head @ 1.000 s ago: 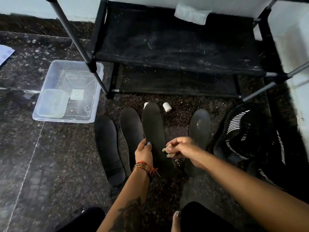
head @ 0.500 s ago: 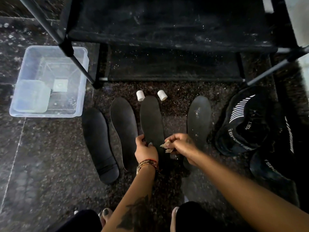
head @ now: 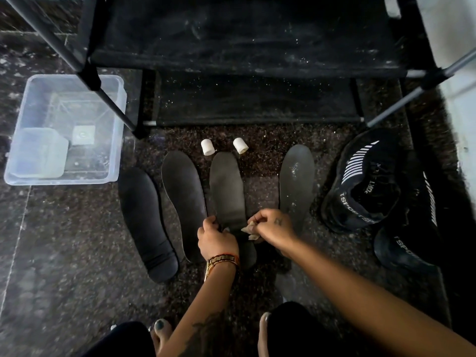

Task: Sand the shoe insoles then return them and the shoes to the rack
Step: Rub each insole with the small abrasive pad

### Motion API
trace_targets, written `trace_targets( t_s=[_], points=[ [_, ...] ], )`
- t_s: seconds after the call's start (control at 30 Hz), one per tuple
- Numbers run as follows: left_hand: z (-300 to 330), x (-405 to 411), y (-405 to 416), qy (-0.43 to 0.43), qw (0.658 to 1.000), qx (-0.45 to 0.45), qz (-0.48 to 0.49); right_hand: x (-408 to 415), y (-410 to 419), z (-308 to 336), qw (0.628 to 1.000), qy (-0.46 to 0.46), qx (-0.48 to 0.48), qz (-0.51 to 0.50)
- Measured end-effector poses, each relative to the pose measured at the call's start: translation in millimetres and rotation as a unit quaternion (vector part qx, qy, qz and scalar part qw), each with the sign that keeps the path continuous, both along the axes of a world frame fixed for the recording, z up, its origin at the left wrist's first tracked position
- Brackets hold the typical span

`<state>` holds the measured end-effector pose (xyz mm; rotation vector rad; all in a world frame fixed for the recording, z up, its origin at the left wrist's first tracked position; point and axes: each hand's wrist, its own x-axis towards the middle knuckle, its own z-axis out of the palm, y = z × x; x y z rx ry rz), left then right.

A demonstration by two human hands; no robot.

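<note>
The middle insole lies on the floor before the rack. The left hand pinches its heel edge; the right hand clamps a scrap of sandpaper against it. Shoes sit to the right.

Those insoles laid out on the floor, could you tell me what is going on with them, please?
A person sitting on the floor is sanding the third insole from the left. The left hand pins its heel end down while the right hand holds a small scrap of sandpaper against it. Three other insoles lie alongside, two black sports shoes sit to the right, and the shoe rack in front shows nothing on its shelves.
</note>
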<state>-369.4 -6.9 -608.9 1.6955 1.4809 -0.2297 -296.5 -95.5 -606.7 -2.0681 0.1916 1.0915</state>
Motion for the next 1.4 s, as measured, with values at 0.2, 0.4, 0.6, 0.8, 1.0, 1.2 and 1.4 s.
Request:
trace_targets(
  t_s=[0.2, 0.4, 0.6, 0.8, 1.0, 1.2, 1.4],
  points=[
    [16.2, 11.9, -10.8, -0.077, 0.992, 0.06, -0.075, 8.5, -13.5, 8.2, 0.993, -0.051, 0.033, -0.105],
    [23.0, 50.6, -36.5, -0.108, 0.971, -0.01, -0.213, 29.9, -48.7, 20.0, 0.951, -0.155, -0.041, -0.265],
    [14.2, 68.3, -55.9, -0.038, 0.962, -0.16, -0.217, 27.3, -46.8, 1.1, 0.958, -0.111, -0.052, -0.259],
    [9.4, 75.8, -56.3, -0.014, 0.959, -0.219, -0.181, 25.3, -46.4, 2.8, 0.96, -0.091, -0.047, -0.259],
    [34.6, 80.6, -48.7, -0.035, 0.965, -0.224, -0.134, 21.5, -48.5, 29.6, 0.957, -0.084, -0.003, -0.279],
    [80.1, 80.0, -40.1, -0.119, 0.961, -0.247, -0.048, 34.0, -48.8, 92.8, 0.968, -0.088, 0.035, -0.233],
    [164.5, 74.3, -28.5, -0.209, 0.93, -0.302, -0.001, 47.3, -59.5, 196.7, 0.978, -0.064, 0.061, -0.187]
  ],
)
